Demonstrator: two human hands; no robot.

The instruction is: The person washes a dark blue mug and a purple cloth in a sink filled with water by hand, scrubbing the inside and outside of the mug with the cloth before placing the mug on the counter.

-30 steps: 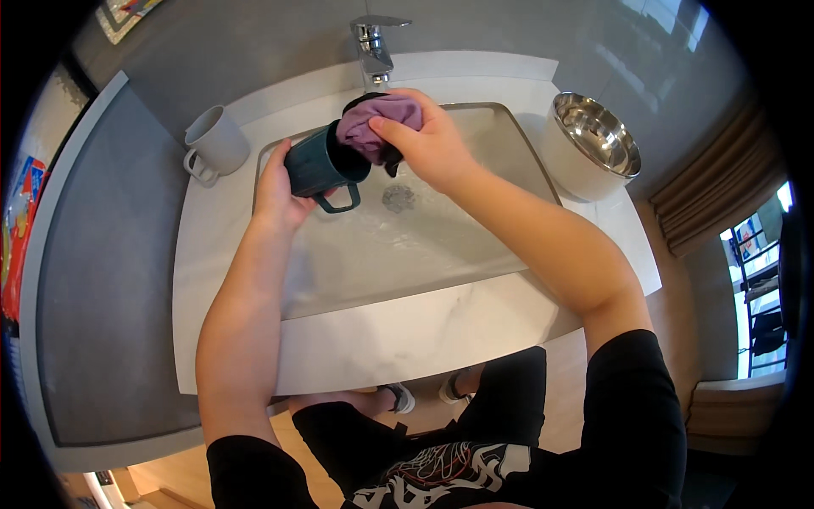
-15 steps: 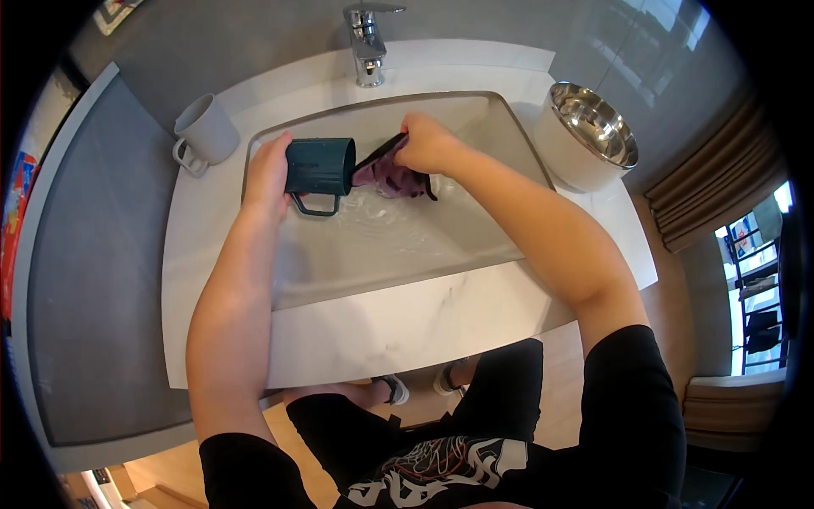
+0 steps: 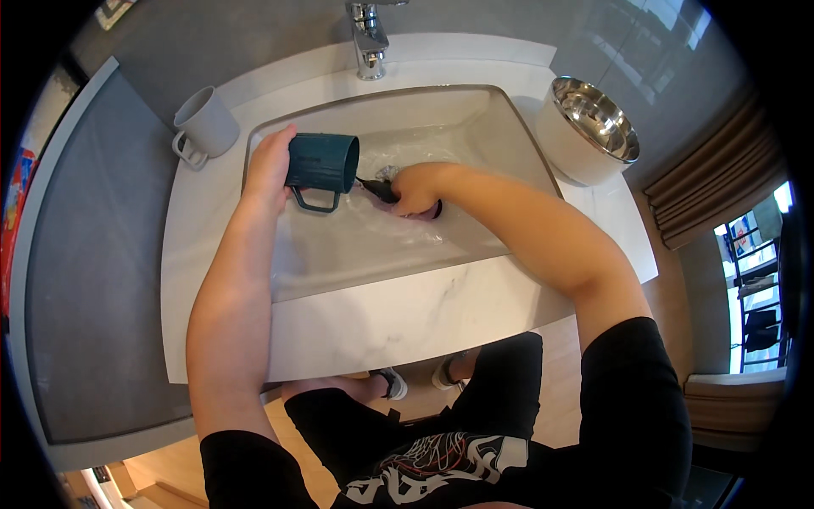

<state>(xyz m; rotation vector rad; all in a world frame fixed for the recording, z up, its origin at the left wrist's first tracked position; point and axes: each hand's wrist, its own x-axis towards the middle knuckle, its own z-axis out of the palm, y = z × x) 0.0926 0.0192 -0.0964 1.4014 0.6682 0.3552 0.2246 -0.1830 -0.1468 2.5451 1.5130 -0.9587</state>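
My left hand (image 3: 270, 170) is wrapped round the base end of a dark teal mug (image 3: 322, 161). The mug lies sideways above the left part of the sink (image 3: 331, 270), its mouth facing right and its handle pointing toward me. Low in the basin, my right hand (image 3: 417, 187) is closed on a purple cloth with a black edge (image 3: 379, 188). Most of the cloth is hidden under the hand. Its dark tip reaches toward the mug's mouth. Shallow water covers the basin floor, and a metal drain (image 3: 387, 172) shows just beyond the right hand.
A grey mug (image 3: 208, 125) stands on the counter left of the sink. Right of it sits a white bowl with a shiny steel inside (image 3: 587, 131). The chrome faucet (image 3: 370, 47) rises behind the basin. A pale marble counter edge (image 3: 407, 318) runs nearest me.
My right hand has lowered the cloth from beside the mug's mouth toward the basin floor, slightly nearer me. The left hand still holds the mug in almost the same place.
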